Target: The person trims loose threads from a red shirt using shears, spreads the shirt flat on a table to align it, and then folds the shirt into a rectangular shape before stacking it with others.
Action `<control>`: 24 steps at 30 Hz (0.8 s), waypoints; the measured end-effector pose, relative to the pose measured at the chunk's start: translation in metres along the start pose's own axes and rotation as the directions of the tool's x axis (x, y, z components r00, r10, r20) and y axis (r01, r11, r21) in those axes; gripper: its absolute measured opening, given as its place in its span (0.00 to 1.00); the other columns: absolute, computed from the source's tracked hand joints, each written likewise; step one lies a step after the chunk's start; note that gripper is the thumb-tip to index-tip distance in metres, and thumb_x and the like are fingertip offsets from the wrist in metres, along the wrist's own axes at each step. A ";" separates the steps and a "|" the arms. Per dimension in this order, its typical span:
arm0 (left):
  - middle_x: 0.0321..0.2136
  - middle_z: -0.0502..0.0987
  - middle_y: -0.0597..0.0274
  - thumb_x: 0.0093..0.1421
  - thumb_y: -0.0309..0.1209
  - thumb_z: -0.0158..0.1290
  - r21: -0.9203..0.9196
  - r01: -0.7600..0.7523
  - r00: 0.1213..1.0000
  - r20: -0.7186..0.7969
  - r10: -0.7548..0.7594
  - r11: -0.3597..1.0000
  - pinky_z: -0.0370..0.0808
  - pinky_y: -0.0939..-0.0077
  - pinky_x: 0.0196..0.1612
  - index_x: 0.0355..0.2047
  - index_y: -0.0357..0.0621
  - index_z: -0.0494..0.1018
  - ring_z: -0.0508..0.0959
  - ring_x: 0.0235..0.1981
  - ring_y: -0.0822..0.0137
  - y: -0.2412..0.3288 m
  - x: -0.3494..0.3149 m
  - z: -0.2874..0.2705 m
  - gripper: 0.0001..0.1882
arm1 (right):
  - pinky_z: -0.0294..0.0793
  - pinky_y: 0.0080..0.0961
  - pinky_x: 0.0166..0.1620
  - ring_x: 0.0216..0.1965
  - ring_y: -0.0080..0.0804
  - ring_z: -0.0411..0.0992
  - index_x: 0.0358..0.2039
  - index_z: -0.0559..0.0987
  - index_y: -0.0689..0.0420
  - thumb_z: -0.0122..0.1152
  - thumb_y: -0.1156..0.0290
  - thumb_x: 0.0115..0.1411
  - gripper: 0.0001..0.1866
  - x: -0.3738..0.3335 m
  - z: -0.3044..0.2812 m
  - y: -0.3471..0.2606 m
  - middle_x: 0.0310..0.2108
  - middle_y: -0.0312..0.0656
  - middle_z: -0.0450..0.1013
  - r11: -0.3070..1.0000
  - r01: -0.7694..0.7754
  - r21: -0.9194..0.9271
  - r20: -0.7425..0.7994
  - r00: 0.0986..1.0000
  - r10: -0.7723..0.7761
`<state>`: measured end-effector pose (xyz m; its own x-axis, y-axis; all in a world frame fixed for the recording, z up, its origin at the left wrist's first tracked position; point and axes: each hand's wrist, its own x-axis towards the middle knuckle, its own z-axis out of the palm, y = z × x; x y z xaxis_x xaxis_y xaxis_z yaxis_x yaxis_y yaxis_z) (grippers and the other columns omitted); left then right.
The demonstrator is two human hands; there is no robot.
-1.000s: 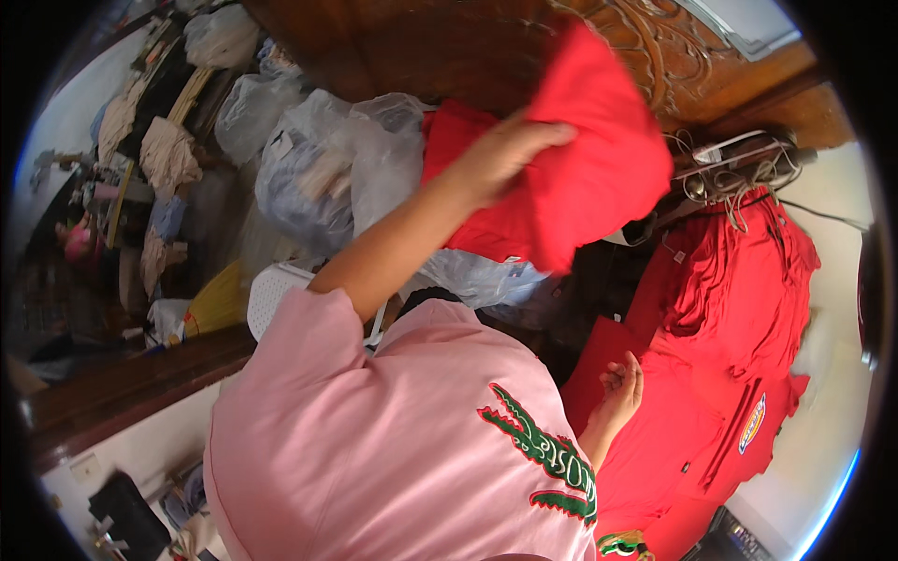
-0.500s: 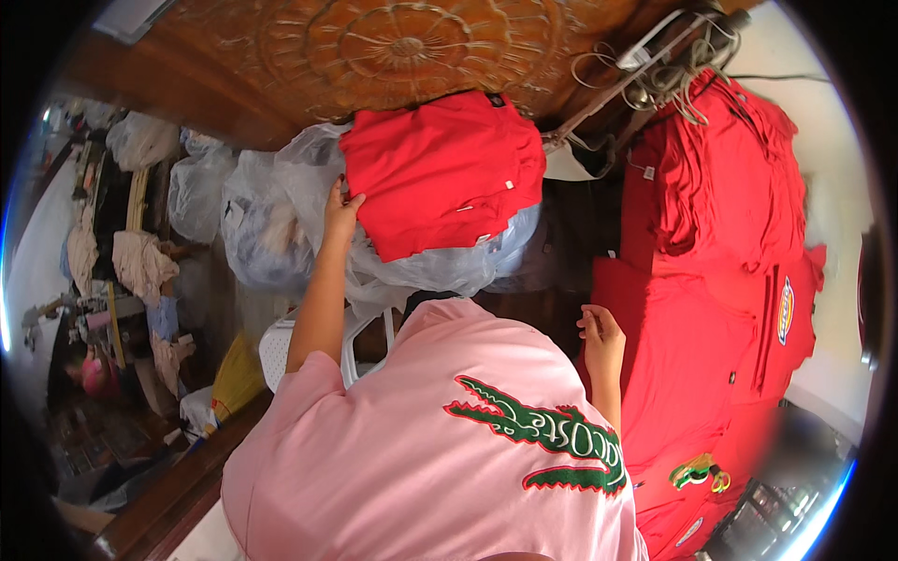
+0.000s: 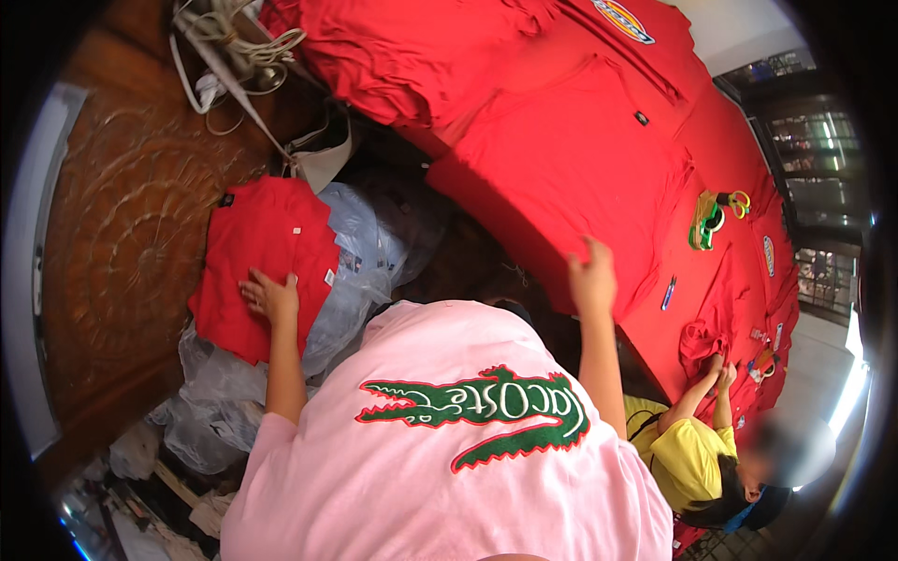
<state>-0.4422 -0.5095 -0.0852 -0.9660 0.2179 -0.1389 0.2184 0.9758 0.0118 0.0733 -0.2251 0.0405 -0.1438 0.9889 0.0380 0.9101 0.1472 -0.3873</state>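
1. Change at 9 o'clock: folded red shirt [image 3: 267, 266], raised overhead a second ago and lowering half a second ago, now down flat on the heap of clear plastic bags [image 3: 365, 271].
2. Left hand [image 3: 271, 297] palm down on the shirt's near edge, fingers spread and released. Pressing, not gripping.
3. Judgement: put-down looks complete, and the shirt sits level, its weight on the bags and not in the hand.
4. Change at 2 o'clock: right hand [image 3: 591, 276], low by the hip a moment ago, now up at the near edge of the spread red shirt [image 3: 571, 178] on the red-covered table [image 3: 720, 280]. Fingers curled at the cloth edge, seen from the back. Cannot tell whether clenched on fabric or only touching.
5. Containers: bags under the folded shirt crumpled, partly see-through, with pale printed pieces inside, kind not clear. More bags at 7 o'clock [image 3: 210, 411], contents too blurred to tell.
6. At 12 o'clock, a thick stack of red garments [image 3: 412, 47]. At 11 o'clock, a tangle of wire hangers [image 3: 234, 42] on a carved wooden panel [image 3: 122, 234].
7. On the table at 3 o'clock: green-handled scissors [image 3: 713, 217], blue pen [image 3: 669, 292].
8. At 4 o'clock, a co-worker in a yellow top [image 3: 687, 458], both hands in bunched red cloth [image 3: 702, 341], well apart from the right hand.
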 end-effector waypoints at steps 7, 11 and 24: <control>0.69 0.59 0.39 0.60 0.33 0.60 -0.391 -0.850 0.502 -0.392 0.771 0.354 0.56 0.51 0.71 0.66 0.43 0.65 0.57 0.72 0.40 0.249 -0.061 -0.051 0.34 | 0.75 0.49 0.52 0.53 0.55 0.73 0.57 0.76 0.54 0.65 0.62 0.63 0.23 0.008 -0.050 0.217 0.51 0.51 0.73 0.881 -0.464 -0.093 -0.299 0.857 0.419; 0.67 0.65 0.50 0.61 0.32 0.58 -0.353 -0.935 0.152 -0.326 0.933 0.029 0.56 0.50 0.71 0.63 0.45 0.69 0.59 0.72 0.45 0.379 -0.148 -0.074 0.29 | 0.75 0.46 0.51 0.50 0.52 0.75 0.54 0.77 0.57 0.63 0.66 0.63 0.20 0.012 -0.036 0.261 0.47 0.49 0.76 0.898 -0.415 -0.145 -0.335 0.875 0.350; 0.77 0.45 0.60 0.68 0.58 0.48 0.006 -0.999 -0.040 -0.123 0.992 -0.040 0.40 0.43 0.75 0.75 0.61 0.53 0.44 0.77 0.50 0.509 -0.205 -0.006 0.39 | 0.77 0.43 0.40 0.38 0.45 0.76 0.46 0.82 0.53 0.65 0.65 0.60 0.14 0.048 -0.060 0.315 0.38 0.42 0.74 0.893 -0.407 -0.194 -0.542 0.803 0.248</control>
<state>-0.1335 -0.0575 -0.0447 0.2386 0.9611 0.1390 0.9573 -0.2569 0.1328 0.3761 -0.1301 -0.0248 0.3209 0.8420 0.4336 0.9463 -0.2665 -0.1828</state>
